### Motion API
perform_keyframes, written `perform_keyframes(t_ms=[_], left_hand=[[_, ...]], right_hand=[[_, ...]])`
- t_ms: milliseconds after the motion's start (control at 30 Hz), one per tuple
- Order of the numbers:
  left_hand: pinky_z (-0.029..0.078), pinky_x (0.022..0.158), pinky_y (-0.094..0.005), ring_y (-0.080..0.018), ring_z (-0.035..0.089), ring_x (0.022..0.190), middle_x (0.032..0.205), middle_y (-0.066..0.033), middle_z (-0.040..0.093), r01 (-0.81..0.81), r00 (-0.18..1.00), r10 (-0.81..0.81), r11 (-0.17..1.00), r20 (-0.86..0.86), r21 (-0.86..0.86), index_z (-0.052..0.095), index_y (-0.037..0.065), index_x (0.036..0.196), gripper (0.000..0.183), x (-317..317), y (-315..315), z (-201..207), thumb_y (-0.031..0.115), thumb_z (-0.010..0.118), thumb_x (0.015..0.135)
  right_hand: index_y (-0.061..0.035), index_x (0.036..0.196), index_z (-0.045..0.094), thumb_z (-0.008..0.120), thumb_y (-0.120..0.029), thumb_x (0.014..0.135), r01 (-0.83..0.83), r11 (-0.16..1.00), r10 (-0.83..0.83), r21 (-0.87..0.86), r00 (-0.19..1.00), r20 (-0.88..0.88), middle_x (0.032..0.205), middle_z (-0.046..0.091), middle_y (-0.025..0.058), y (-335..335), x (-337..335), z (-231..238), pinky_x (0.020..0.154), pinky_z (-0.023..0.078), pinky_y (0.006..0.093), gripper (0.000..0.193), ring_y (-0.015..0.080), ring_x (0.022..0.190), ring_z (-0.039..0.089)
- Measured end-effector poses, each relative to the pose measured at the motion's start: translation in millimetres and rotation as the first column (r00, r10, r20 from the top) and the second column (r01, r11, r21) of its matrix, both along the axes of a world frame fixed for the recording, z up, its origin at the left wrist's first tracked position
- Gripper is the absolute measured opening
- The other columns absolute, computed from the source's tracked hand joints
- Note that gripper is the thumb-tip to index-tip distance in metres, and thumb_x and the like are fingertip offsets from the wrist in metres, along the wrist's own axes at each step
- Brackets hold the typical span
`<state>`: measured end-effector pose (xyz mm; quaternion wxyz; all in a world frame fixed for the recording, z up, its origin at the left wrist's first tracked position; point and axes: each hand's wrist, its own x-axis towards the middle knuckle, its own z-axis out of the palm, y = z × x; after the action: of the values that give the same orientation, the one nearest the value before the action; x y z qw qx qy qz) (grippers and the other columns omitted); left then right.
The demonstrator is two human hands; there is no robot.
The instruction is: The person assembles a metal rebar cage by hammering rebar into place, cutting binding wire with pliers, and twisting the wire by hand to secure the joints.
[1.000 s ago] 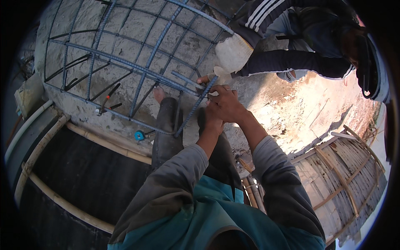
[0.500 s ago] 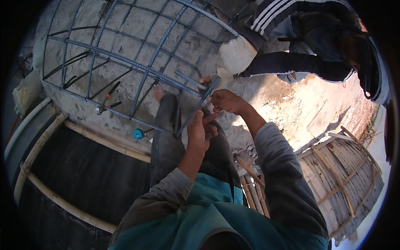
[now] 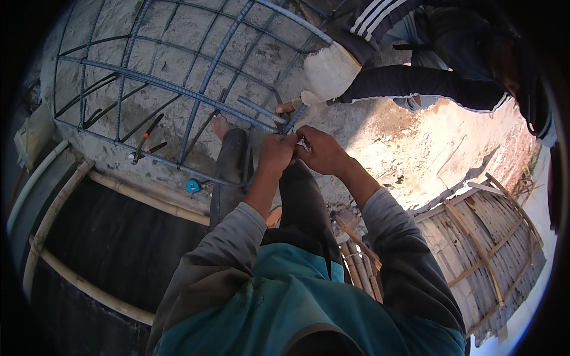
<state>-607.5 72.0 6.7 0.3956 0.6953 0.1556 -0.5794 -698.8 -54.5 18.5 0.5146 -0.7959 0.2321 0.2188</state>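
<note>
A cage of ribbed steel rebar [image 3: 205,89] stretches across the ground ahead of me. My left hand [image 3: 277,153] and my right hand [image 3: 322,152] meet at its near right corner, just below where bars cross. Both hands are closed, fingertips nearly touching; what they pinch is too small or hidden to make out. Just beyond, a co-worker's hand in a white glove [image 3: 332,72] is by the same corner, its bare fingers at the bars. Pincers with dark, orange-marked handles [image 3: 146,137] rest on the cage's lower left bar.
A blue tape measure [image 3: 193,186] lies below the cage. Bamboo poles [image 3: 148,199] frame a dark surface at left. A slatted wooden panel [image 3: 475,249] leans at lower right, near bundled sticks [image 3: 359,267]. The co-worker crouches at upper right.
My left hand has risen from below the corner to the bars, and its fingers have closed beside my right hand's. The view has shifted slightly.
</note>
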Motion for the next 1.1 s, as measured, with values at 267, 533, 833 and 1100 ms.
perform_keyframes(t_ms=[267,533,833,1100], left_hand=[[0.046,0.047,-0.0269,-0.0151,0.058,0.050,0.062,-0.0089,0.062,-0.120,0.993,0.120,0.993,0.009,0.002,0.066,-0.001,0.072,0.028,-6.1,1.2,5.9,0.011,0.050,0.091],[0.051,0.052,-0.0304,-0.0167,0.063,0.062,0.075,-0.0045,0.063,-0.774,0.573,0.730,0.631,-0.373,0.047,0.062,0.006,0.100,0.022,-49.0,-10.3,-3.7,0.025,0.051,0.097],[0.055,0.055,-0.0326,-0.0174,0.065,0.068,0.080,-0.0058,0.065,-0.646,0.639,0.570,0.763,-0.517,0.044,0.059,0.007,0.117,0.029,-53.9,-5.2,0.5,0.027,0.048,0.099],[0.050,0.062,-0.0264,-0.0108,0.062,0.076,0.092,-0.0087,0.066,-0.462,0.658,0.438,0.877,0.612,-0.131,0.061,0.000,0.115,0.022,72.8,172.1,40.2,0.007,0.056,0.094]], right_hand=[[-0.0067,0.094,0.068,0.064,-0.024,0.084,-0.224,0.958,0.246,-0.179,0.963,0.112,0.099,0.065,0.0147,-27.2,11.1,-20.5,0.079,0.052,0.0451,0.021,0.0340,0.089,0.065],[-0.0003,0.071,0.068,0.066,-0.014,0.077,-0.212,0.923,0.234,-0.321,0.972,0.032,0.075,0.065,0.0118,-9.7,48.7,-6.4,0.071,0.048,0.0394,0.015,0.0323,0.074,0.063],[-0.0009,0.092,0.071,0.058,-0.039,0.095,0.719,0.470,-0.587,0.512,0.688,-0.428,0.084,0.067,0.0065,-31.1,35.8,26.7,0.075,0.047,0.0341,0.040,0.0202,0.082,0.064],[-0.0038,0.096,0.070,0.069,-0.040,0.089,0.698,0.587,-0.427,0.409,0.697,-0.577,0.078,0.066,0.0034,9.1,3.9,-34.0,0.064,0.044,0.0250,0.037,0.0122,0.071,0.060]])
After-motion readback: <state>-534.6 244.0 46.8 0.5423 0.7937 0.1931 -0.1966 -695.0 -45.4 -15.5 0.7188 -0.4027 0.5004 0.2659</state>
